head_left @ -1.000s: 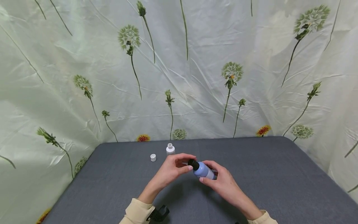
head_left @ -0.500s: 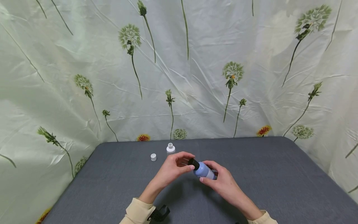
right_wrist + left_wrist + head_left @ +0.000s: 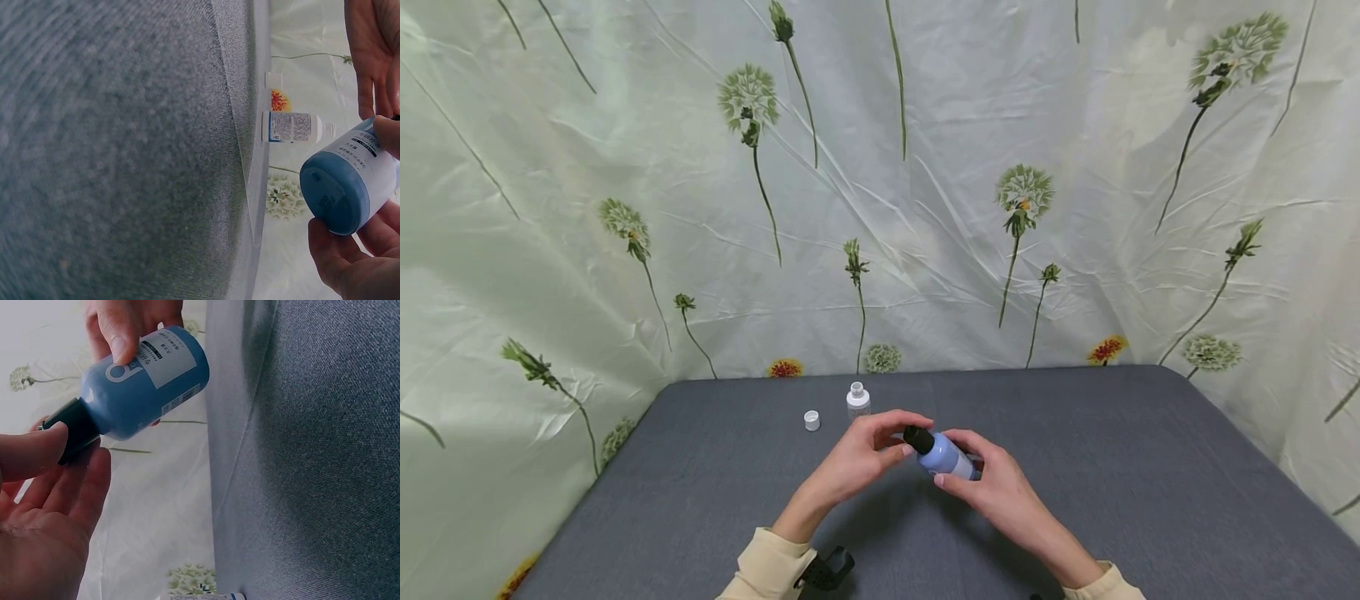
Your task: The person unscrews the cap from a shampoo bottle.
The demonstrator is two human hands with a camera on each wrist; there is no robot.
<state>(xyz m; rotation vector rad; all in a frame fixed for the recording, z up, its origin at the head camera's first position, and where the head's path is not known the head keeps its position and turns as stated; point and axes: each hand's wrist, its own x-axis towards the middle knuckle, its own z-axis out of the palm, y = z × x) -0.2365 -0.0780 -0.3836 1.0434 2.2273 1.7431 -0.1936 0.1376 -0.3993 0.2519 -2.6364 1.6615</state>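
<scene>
A blue bottle [image 3: 951,460] with a white label and a black cap [image 3: 918,439] is held tilted above the table, cap end up and to the left. My right hand [image 3: 997,482] grips its body, thumb on the near side and fingers behind. At the cap, my left hand [image 3: 859,457] pinches with thumb and fingers. In the left wrist view the left thumb [image 3: 53,442] presses on the cap [image 3: 75,425], with fingers beneath it. The right wrist view shows the bottle's base [image 3: 334,194] and the right fingers around its lower end.
Behind the left hand stands an uncapped white bottle [image 3: 857,400], its lower part hidden. A small white cap [image 3: 812,421] lies to its left on the dark grey table [image 3: 1112,458]. A flower-patterned curtain [image 3: 940,250] hangs behind the table.
The left fingers and thumb have shifted slightly around the black cap, the fingertips now reaching further over it. The right hand and the blue bottle stay almost in place.
</scene>
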